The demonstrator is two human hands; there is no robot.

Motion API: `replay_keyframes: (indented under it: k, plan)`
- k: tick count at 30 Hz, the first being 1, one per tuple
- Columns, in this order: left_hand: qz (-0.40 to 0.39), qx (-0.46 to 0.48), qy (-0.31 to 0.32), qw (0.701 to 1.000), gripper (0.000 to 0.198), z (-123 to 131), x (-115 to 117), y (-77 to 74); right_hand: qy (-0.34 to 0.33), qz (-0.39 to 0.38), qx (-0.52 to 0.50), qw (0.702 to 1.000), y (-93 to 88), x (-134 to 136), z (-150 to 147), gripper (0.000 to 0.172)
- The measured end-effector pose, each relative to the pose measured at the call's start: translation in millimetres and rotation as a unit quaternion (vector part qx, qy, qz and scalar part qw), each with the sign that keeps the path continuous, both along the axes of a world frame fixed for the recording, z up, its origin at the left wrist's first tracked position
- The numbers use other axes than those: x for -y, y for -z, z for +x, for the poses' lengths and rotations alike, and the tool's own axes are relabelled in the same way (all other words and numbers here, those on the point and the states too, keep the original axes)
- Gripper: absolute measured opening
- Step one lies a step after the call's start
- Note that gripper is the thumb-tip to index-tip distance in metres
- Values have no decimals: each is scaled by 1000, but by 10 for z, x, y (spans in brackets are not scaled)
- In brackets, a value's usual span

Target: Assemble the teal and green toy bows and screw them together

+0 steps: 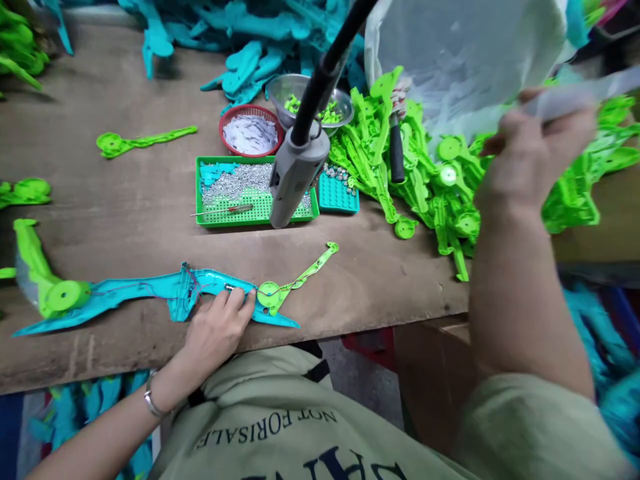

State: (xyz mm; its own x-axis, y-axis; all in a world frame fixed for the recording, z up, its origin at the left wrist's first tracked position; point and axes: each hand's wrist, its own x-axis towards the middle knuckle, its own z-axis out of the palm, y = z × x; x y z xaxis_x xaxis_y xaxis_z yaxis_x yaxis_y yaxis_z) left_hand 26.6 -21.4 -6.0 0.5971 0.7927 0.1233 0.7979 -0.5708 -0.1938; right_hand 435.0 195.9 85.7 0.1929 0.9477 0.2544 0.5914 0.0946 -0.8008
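My left hand point(217, 327) rests on a long teal plastic shell point(150, 293) lying near the table's front edge, fingers curled down on its middle part. A green arm piece with a round hub point(295, 277) lies against the shell's right end. Thin wires run along the shell. My right hand point(530, 150) is raised at the right, fingers closed on the edge of a translucent plastic bag point(465, 53). Below the bag lies a heap of green plastic parts point(440, 173).
A hanging electric screwdriver point(297, 170) dangles over a green tray of screws point(250, 190). A small teal tray point(339, 192), a red basket point(250, 130) and a metal bowl point(305, 97) stand behind. Teal parts point(250, 40) pile at the back; green parts point(143, 140) lie left.
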Motion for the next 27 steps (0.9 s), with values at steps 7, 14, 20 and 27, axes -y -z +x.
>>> replay_keyframes:
  k: [7, 14, 20, 27]
  plan:
    - [-1, 22, 10, 1000, 34, -2, -26, -25, -43, -251, -351, 901, 539, 1594, -1117, 34]
    - [-51, 22, 5, 998, 36, -36, -37, -10, -10, -413, -456, 788, 866, 1909, -1463, 44]
    - [-50, 44, 3, 998, 36, -34, -41, 22, -17, -456, -455, 765, 918, 1907, -1545, 38]
    - [-67, 57, -8, 996, 36, -50, -35, 75, -25, -469, -418, 777, 887, 1812, -1528, 36]
